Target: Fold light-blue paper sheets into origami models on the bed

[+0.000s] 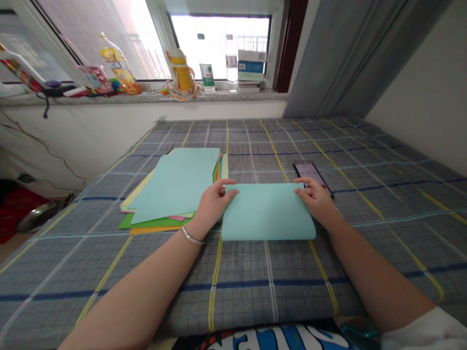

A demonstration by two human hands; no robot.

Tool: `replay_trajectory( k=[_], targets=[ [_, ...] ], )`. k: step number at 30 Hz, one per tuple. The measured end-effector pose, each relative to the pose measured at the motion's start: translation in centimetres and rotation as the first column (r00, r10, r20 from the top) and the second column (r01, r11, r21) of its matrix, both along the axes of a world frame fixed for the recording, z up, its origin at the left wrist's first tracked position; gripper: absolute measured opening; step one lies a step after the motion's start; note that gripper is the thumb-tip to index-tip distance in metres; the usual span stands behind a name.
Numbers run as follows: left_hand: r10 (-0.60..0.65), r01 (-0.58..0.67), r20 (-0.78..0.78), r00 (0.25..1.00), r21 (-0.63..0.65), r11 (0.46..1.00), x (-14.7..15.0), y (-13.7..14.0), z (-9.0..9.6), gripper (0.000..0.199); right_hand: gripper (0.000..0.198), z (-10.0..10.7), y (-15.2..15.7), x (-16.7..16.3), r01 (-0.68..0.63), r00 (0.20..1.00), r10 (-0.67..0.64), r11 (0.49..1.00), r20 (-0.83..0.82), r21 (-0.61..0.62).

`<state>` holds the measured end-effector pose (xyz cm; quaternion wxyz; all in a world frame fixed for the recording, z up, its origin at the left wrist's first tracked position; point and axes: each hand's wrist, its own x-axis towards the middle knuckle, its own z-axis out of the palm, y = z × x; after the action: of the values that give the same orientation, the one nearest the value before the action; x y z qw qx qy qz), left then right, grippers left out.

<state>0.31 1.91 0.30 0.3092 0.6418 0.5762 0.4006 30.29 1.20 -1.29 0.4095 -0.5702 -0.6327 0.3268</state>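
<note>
A light blue sheet of paper [268, 211] lies on the plaid bedcover, bent over toward me so that its near side forms a rounded, uncreased-looking fold. My left hand [218, 197], with a silver bangle at the wrist, pinches its far left corner between thumb and fingers. At the far right corner my right hand [315, 198] pinches the paper in the same way. To the left of the sheet, a stack of coloured paper [178, 182] has light blue sheets on top, with green, yellow, orange and pink edges showing beneath.
Just beyond my right hand lies a phone [310, 171] with its screen lit. The plaid bedcover [251, 296] spreads under everything. Along the windowsill [146, 99] stand a yellow cup [182, 73], a juice bottle [118, 63], clear bottles and stacked boxes [251, 68]. A grey curtain [339, 58] hangs at right.
</note>
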Motion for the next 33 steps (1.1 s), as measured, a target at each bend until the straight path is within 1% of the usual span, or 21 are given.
replay_trajectory(
  k=[5,9,12,15,17,19,21,23,26,30,33],
  targets=[
    [0.003,-0.003,0.008,1.0,0.016,1.0,-0.1,0.0,0.0,0.038,0.033,0.0,0.1,0.1,-0.008,1.0,0.008,1.0,-0.007,-0.018],
    [0.026,-0.024,-0.06,0.998,0.038,0.999,-0.1,-0.1,0.4,0.03,0.032,-0.1,0.2,0.1,-0.012,1.0,0.013,1.0,0.01,-0.018],
    [0.034,-0.03,-0.092,0.995,0.051,0.998,-0.2,-0.1,0.4,0.029,0.032,-0.2,0.3,0.0,-0.017,1.0,0.017,0.999,0.012,-0.032],
    [0.027,-0.018,-0.14,0.99,0.07,0.997,-0.5,0.2,0.3,0.028,0.033,-0.4,0.7,0.0,-0.031,0.999,0.032,0.997,0.01,-0.07],
    [0.01,0.005,-0.212,0.977,0.07,0.997,-0.6,0.7,0.1,0.025,0.032,-0.6,1.1,-0.1,-0.056,0.998,0.06,0.992,0.03,-0.11],
    [-0.021,0.036,-0.302,0.953,0.044,0.998,-0.7,1.4,-0.1,0.019,0.029,-0.6,1.7,-0.2,-0.083,0.992,0.096,0.986,0.085,-0.148],
    [-0.029,0.041,-0.38,0.925,0.022,0.999,-0.7,2.3,-0.3,0.015,0.026,-0.5,2.5,-0.3,-0.081,0.977,0.113,0.982,0.18,-0.172],
    [-0.059,0.063,-0.436,0.898,-0.005,0.998,-0.6,3.1,-0.3,0.015,0.024,-0.3,3.3,-0.4,-0.056,0.953,0.101,0.985,0.286,-0.16],
    [-0.054,0.071,-0.523,0.851,0.012,0.997,-0.3,4.1,-0.1,0.016,0.021,0.2,4.4,-0.6,-0.026,0.905,0.075,0.992,0.419,-0.122],
    [-0.013,0.06,-0.685,0.728,0.045,0.997,0.1,4.7,0.2,0.019,0.023,0.7,5.5,-0.8,-0.036,0.857,0.093,0.992,0.507,-0.123],
    [0.0,0.053,-0.72,0.694,0.052,0.997,0.2,4.9,-0.1,0.02,0.025,0.7,6.0,-0.8,-0.049,0.833,0.107,0.992,0.542,-0.119]
  ],
)
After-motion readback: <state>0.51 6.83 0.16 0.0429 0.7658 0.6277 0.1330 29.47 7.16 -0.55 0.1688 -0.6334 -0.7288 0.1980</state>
